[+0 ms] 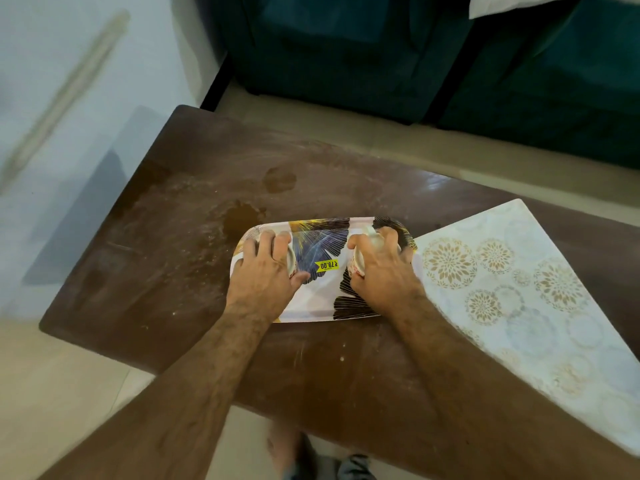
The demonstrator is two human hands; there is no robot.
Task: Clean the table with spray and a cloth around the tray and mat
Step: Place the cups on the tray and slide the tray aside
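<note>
- Both hands keep a closed grip on cups standing on the tray: the left hand (268, 268) curls its fingers over a small pale cup (290, 261) with a red-patterned rim at the tray's left end, and the right hand (382, 268) wraps a second pale red-patterned cup (360, 263) near the tray's right end.
- A rounded rectangular tray (322, 244), printed with blue, yellow and black leaf shapes on white, lies at the middle of the dark brown wooden surface (166, 271); a yellow price sticker (327, 265) sits on it between the two hands.
- Just right of the tray lies a pale blue-white mat (519, 289) with gold floral medallions, set at an angle, its near-left edge touching or slightly overlapping the tray's right end.
- Dried brown stains (242, 216) and whitish smears mark the surface left of and behind the tray.
- Behind the surface stands a dark teal sofa (346, 57); pale floor tiles (52, 375) show at lower left.
- Neither a spray bottle nor a cloth can be made out.
</note>
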